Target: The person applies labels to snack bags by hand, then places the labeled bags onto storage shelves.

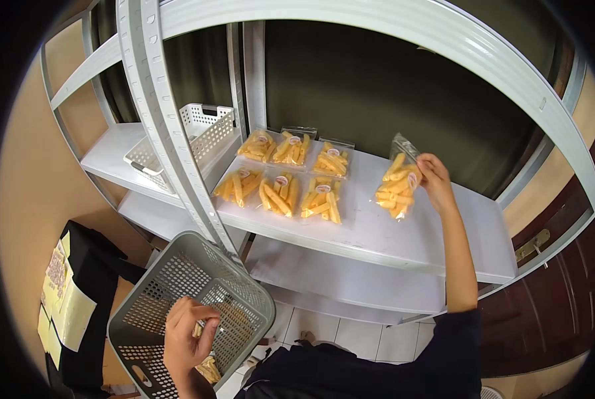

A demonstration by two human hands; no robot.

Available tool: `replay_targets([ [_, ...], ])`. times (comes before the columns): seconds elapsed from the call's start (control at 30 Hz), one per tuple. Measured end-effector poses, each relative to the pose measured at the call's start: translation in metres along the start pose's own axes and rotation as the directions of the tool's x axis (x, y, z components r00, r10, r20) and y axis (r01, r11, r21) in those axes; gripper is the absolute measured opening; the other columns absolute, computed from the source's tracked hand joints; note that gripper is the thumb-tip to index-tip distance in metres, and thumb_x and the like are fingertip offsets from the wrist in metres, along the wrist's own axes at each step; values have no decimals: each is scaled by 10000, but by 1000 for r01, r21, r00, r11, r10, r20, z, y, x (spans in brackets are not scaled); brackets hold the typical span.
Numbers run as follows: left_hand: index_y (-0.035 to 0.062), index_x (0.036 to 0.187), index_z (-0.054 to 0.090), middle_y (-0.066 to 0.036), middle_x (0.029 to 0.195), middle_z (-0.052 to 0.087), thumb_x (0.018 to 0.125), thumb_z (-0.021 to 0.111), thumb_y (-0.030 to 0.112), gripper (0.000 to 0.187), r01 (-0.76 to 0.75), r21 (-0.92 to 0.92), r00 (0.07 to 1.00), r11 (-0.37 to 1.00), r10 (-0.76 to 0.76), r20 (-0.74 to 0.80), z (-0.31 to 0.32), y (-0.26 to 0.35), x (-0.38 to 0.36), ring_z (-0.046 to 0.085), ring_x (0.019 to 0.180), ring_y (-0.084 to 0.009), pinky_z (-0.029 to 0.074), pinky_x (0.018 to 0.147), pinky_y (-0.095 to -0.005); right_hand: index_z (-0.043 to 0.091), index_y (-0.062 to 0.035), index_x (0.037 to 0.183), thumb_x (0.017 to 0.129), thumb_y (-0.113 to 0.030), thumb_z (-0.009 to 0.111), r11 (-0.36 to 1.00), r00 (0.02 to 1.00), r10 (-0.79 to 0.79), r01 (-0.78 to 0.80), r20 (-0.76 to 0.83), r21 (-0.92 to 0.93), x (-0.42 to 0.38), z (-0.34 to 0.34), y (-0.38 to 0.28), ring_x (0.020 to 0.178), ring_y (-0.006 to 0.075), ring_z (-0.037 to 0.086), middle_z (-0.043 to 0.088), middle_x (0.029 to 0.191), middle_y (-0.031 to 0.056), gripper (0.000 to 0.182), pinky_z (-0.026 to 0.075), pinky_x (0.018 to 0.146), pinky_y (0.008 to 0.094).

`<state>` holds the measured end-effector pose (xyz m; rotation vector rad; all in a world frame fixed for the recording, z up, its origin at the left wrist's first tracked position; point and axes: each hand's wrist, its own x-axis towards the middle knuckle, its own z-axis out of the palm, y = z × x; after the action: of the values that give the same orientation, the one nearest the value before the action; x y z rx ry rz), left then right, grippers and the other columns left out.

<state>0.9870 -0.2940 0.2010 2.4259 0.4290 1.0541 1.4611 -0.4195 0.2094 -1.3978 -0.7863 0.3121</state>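
Note:
My right hand (434, 179) pinches the upper side of a clear plastic bag of yellow stick snacks (396, 189), which hangs tilted over the right part of the white shelf (370, 233). A round label shows on the bag. To its left, several similar snack bags (279, 196) lie in two rows on the shelf. My left hand (190, 330) is over the grey-green perforated basket (158, 279), fingers curled in and thumb near the index finger, with nothing visible in them. Inside the basket, partly hidden by this hand, are more snack pieces in clear wrapping (209, 369).
A white perforated basket (211, 136) sits on the shelf further left, behind a metal upright (171, 120). Lower shelves (324, 272) run below. Black cloth with yellow papers (78, 319) is at the left. A dark door (557, 299) stands at the right.

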Motion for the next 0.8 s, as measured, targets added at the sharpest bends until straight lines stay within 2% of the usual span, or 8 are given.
replay_targets([
  [0.17, -1, 768, 509, -102, 703, 546, 715, 590, -19, 99, 369, 71, 929, 927, -370, 1, 26, -8, -32, 502, 618, -233, 395, 586, -307, 566, -91, 913, 846, -178, 544, 981, 987, 141, -128, 80, -146, 94, -7, 85, 624, 50, 501, 559, 751, -19, 112, 399, 515, 195],
  [0.23, -14, 774, 502, -115, 713, 544, 728, 579, -16, 90, 424, 83, 905, 902, -422, -50, 28, -12, -52, 506, 627, -247, 407, 597, -311, 587, -73, 884, 827, -166, 564, 974, 990, 116, -98, 76, -205, 116, -5, 113, 575, 66, 508, 568, 697, -10, 111, 413, 505, 213],
  [0.3, -16, 784, 500, -108, 701, 541, 739, 568, -19, 82, 569, 156, 822, 808, -557, -115, 25, -13, -70, 515, 631, -226, 405, 588, -303, 607, -56, 855, 807, -153, 583, 964, 993, 92, -71, 71, -255, 138, -6, 142, 526, 81, 514, 578, 643, 0, 111, 426, 495, 231],
  [0.33, -5, 803, 491, -66, 655, 500, 769, 551, 8, 71, 651, 107, 756, 751, -629, -180, 27, -15, -88, 475, 613, -152, 350, 564, -284, 616, -49, 848, 796, -156, 590, 935, 996, 81, -60, 47, -350, 153, -3, 160, 545, 88, 531, 596, 664, 15, 122, 440, 516, 239],
  [0.47, -20, 829, 490, -67, 652, 501, 788, 544, 15, 76, 766, 118, 641, 632, -735, -221, 29, -13, -104, 474, 614, -145, 367, 571, -271, 636, -46, 851, 769, -165, 596, 874, 999, 34, -12, 38, -486, 163, -2, 171, 644, 113, 587, 638, 730, 50, 149, 469, 605, 255],
  [0.63, -23, 846, 491, -66, 662, 511, 787, 550, 16, 92, 763, 130, 642, 633, -720, -264, 32, -21, -115, 482, 625, -135, 374, 573, -258, 618, -24, 902, 805, -157, 568, 803, 998, 25, 12, 54, -595, 154, 4, 153, 780, 128, 579, 636, 836, 50, 172, 456, 709, 253],
  [0.7, 2, 842, 496, -84, 690, 541, 759, 572, 9, 112, 806, 141, 591, 575, -766, -254, 29, -22, -115, 522, 648, -186, 379, 585, -300, 627, -41, 890, 797, -200, 577, 719, 999, -15, 40, 41, -694, 150, 1, 147, 786, 139, 597, 644, 840, 62, 190, 462, 722, 261],
  [0.8, 7, 863, 513, -88, 731, 553, 776, 572, 52, 115, 786, 182, 619, 591, -747, -243, 23, -38, -128, 530, 697, -199, 392, 627, -298, 625, -65, 879, 774, -366, 572, 497, 993, -103, 96, 52, -862, 144, -8, 133, 820, 266, 608, 640, 858, 116, 323, 465, 738, 346],
])
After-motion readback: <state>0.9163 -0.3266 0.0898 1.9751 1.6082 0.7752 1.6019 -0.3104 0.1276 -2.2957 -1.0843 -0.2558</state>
